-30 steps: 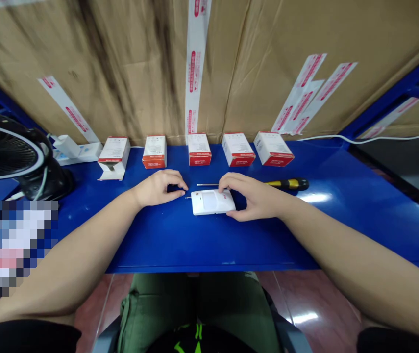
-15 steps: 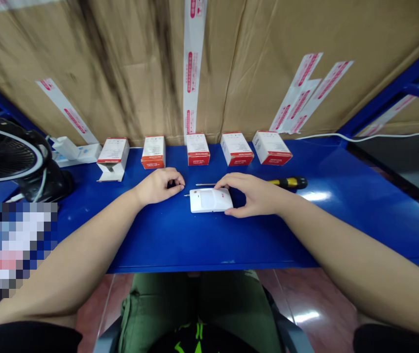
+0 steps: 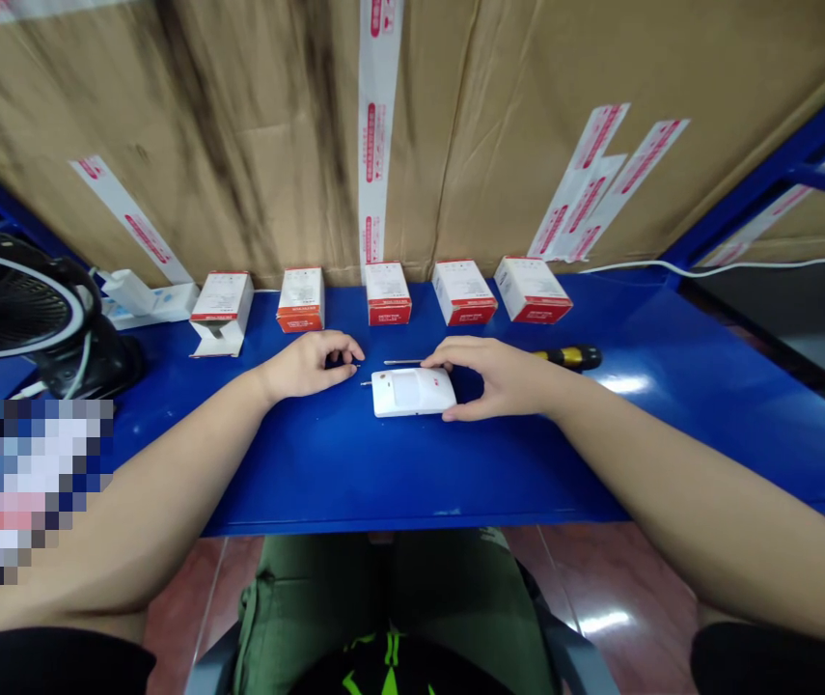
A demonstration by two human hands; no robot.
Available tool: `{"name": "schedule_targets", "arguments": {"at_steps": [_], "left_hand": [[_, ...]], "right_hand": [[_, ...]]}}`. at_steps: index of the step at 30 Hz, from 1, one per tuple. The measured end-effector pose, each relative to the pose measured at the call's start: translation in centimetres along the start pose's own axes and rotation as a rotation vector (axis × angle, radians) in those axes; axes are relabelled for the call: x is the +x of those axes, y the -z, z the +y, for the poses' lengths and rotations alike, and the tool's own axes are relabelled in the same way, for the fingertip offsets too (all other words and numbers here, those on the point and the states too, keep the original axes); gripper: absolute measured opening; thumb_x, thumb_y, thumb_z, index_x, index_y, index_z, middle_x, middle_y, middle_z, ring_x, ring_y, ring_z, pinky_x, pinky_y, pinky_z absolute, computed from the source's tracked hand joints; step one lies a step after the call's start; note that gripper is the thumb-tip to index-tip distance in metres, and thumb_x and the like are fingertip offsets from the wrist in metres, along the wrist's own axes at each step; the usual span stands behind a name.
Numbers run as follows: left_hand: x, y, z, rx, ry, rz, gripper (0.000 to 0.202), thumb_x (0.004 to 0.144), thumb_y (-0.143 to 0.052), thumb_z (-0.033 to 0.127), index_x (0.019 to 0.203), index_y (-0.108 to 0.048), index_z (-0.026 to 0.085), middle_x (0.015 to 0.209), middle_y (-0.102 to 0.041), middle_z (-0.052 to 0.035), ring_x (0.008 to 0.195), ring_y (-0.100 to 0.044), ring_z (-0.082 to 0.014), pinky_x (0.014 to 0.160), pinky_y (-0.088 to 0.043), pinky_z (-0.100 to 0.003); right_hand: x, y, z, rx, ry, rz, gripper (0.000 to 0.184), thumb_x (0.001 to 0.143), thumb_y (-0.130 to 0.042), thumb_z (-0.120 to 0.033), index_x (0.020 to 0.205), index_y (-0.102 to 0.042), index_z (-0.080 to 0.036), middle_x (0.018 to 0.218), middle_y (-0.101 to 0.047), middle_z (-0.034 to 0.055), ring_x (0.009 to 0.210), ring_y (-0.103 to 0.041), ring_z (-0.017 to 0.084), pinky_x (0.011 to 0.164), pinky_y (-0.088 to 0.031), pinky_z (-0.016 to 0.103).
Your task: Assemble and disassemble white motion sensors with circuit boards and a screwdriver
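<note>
Hands are reaching in from both sides over a blue desk, and between them a white plastic motion sensor is lying flat, its long axis running crosswise to the person. The right hand is the nearer one, cupping the sensor's right end in a light grip, with fingers arching over the far edge and the thumb at the near edge. The left hand is curled loosely just beside the sensor's left end, not touching it; whether its fingertips are pinching something tiny cannot be told. A thin wire is poking out of that left end. Just beyond the sensor, a screwdriver is lying with its yellow and black handle to the right. Five white and red boxes are standing in a row further back, and a black fan is sitting at the left.
</note>
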State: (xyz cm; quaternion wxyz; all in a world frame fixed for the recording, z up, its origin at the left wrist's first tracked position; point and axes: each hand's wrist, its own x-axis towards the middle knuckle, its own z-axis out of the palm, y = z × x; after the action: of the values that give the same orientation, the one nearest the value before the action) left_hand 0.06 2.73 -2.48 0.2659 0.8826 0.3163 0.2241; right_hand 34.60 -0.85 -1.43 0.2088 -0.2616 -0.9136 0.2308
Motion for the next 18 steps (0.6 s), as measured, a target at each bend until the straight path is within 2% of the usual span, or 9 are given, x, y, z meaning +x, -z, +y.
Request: {"name": "schedule_targets", "arguments": {"at_steps": [5, 9, 11, 13, 15, 18], "left_hand": [[0.2, 0.0, 0.0, 0.031, -0.001, 0.000, 0.018, 0.097, -0.064, 0.025, 0.109, -0.076, 0.020, 0.086, -0.075, -0.0019, 0.073, -0.069, -0.0154, 0.073, -0.061, -0.030], [0.3, 0.1, 1.4, 0.123, -0.083, 0.149, 0.023, 0.105, -0.054, 0.024, 0.106, -0.077, 0.020, 0.099, -0.078, -0.0077, 0.091, -0.074, -0.0207, 0.091, -0.064, -0.040], [0.1, 0.0, 2.5, 0.114, -0.131, 0.187, 0.022, 0.107, -0.056, 0.029, 0.110, -0.076, 0.021, 0.106, -0.079, -0.0093, 0.099, -0.075, -0.0229, 0.095, -0.064, -0.043], [-0.3, -0.3, 3.7, 0.075, -0.196, 0.113, 0.022, 0.104, -0.067, 0.035, 0.119, -0.075, 0.022, 0.113, -0.080, -0.0106, 0.105, -0.076, -0.0252, 0.097, -0.064, -0.044], [-0.8, -0.8, 4.7, 0.068, -0.245, 0.005, 0.038, 0.096, -0.079, 0.040, 0.130, -0.073, 0.023, 0.125, -0.079, -0.0127, 0.115, -0.076, -0.0292, 0.102, -0.064, -0.047], [-1.3, -1.7, 5.6, 0.120, -0.224, -0.052, 0.051, 0.089, -0.085, 0.033, 0.138, -0.070, 0.024, 0.137, -0.076, -0.0132, 0.127, -0.074, -0.0325, 0.109, -0.061, -0.050]], "right_hand": [[-0.3, 0.1, 0.2, -0.019, 0.055, -0.004, 0.055, 0.092, -0.089, -0.048, 0.139, -0.075, -0.025, 0.125, -0.078, 0.0110, 0.111, -0.076, 0.027, 0.101, -0.063, 0.045], [-0.5, -0.1, 0.1, -0.066, 0.083, 0.006, 0.050, 0.096, -0.084, -0.047, 0.140, -0.075, -0.025, 0.124, -0.078, 0.0113, 0.112, -0.076, 0.027, 0.101, -0.063, 0.044], [-0.5, -0.3, -0.2, -0.095, 0.082, 0.014, 0.048, 0.097, -0.083, -0.046, 0.139, -0.075, -0.024, 0.123, -0.078, 0.0114, 0.112, -0.076, 0.027, 0.100, -0.064, 0.044], [-0.3, -0.7, -0.5, -0.119, 0.082, 0.023, 0.045, 0.098, -0.083, -0.045, 0.136, -0.076, -0.024, 0.124, -0.078, 0.0119, 0.112, -0.075, 0.028, 0.100, -0.064, 0.044], [-0.1, -1.0, -1.0, -0.138, 0.087, 0.026, 0.042, 0.097, -0.083, -0.044, 0.133, -0.076, -0.024, 0.125, -0.078, 0.0123, 0.113, -0.074, 0.029, 0.100, -0.063, 0.045], [0.5, -0.9, -2.0, -0.181, 0.077, -0.011, 0.039, 0.096, -0.082, -0.041, 0.131, -0.075, -0.024, 0.124, -0.078, 0.0116, 0.112, -0.074, 0.029, 0.098, -0.062, 0.045]]}}
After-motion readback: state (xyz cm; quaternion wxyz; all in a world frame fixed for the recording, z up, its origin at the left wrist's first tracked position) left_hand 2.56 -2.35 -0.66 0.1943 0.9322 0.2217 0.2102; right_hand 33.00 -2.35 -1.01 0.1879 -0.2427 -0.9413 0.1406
